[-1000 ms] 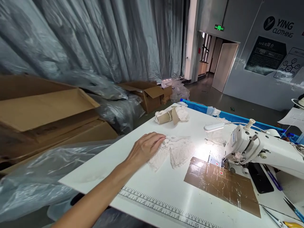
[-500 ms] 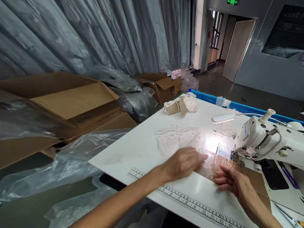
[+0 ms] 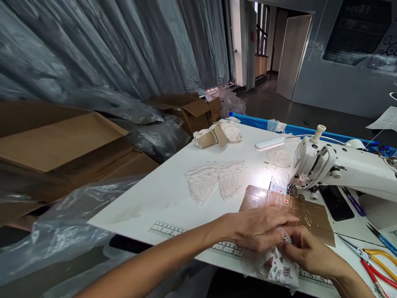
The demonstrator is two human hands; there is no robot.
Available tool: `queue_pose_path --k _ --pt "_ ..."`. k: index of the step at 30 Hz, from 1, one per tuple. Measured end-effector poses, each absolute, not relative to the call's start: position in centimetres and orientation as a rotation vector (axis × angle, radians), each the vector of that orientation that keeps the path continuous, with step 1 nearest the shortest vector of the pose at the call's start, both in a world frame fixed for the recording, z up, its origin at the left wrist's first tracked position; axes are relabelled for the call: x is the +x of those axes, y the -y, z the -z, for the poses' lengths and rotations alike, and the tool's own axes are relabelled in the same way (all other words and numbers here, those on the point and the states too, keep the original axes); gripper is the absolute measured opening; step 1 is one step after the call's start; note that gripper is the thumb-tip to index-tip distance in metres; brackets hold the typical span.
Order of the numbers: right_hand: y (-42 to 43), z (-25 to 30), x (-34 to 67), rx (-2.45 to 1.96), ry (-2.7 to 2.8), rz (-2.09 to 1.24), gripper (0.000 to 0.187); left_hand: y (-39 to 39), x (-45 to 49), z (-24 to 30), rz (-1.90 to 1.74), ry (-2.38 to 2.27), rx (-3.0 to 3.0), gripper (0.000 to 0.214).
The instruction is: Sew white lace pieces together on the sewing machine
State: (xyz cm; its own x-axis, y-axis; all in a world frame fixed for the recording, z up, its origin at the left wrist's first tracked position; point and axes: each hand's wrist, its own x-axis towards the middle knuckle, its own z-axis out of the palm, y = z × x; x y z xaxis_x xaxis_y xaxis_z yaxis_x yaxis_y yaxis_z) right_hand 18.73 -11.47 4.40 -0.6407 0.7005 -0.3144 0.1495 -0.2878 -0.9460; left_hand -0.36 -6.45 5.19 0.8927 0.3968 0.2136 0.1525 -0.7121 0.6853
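Observation:
Between my two hands is a piece of white lace (image 3: 281,265), hanging down over the table's front edge and ruler marks. My left hand (image 3: 260,227) is closed on the lace's upper edge, fingers bent over it. Right beside it, my right hand (image 3: 305,246) pinches the same edge from the other side. Behind the hands, a brown taped sheet (image 3: 313,217) lies on the white table under the head of the sewing machine (image 3: 333,161). Two joined lace pieces (image 3: 217,178) lie flat to the left.
A lace bundle with cardboard (image 3: 217,134) sits at the table's far corner. A lamp (image 3: 269,143) shines near the needle. On the right are a phone (image 3: 336,203), yellow-and-red-handled scissors (image 3: 362,252) and blue-handled tweezers (image 3: 383,238). Cardboard boxes (image 3: 62,140) and plastic sheeting fill the left.
My hands, apart and without visible lace before, have come together near the front edge and now hold a lace piece. The view has turned right.

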Motion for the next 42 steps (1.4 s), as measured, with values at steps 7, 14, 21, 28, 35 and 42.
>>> queue_pose_path --k 7,14,21,28,35,42 --pt "10.1 -4.4 23.5 -1.186 1.597 -2.078 0.054 6.3 -1.9 -5.9 -0.406 -0.568 2.256 0.037" --pt "5.7 -3.3 24.8 -1.786 1.632 -1.093 0.017 1.9 -2.4 -2.1 -0.500 -1.056 2.625 0.037" --pt "6.0 -3.3 24.8 -1.815 1.660 -1.014 0.029 0.9 -2.0 -0.9 -0.809 -0.729 2.859 0.026" --pt "6.5 -2.1 25.5 -1.762 1.694 -0.951 0.029 2.2 -1.3 -1.1 -0.617 -0.541 2.791 0.030" --pt "6.7 -2.2 21.3 -1.542 1.424 -1.405 0.047 3.1 -1.9 -2.8 -0.612 -0.826 2.099 0.067" --pt "6.1 -3.1 20.4 -1.608 1.875 -1.068 0.034 3.8 -1.3 -2.7 -0.569 -0.994 1.967 0.065"
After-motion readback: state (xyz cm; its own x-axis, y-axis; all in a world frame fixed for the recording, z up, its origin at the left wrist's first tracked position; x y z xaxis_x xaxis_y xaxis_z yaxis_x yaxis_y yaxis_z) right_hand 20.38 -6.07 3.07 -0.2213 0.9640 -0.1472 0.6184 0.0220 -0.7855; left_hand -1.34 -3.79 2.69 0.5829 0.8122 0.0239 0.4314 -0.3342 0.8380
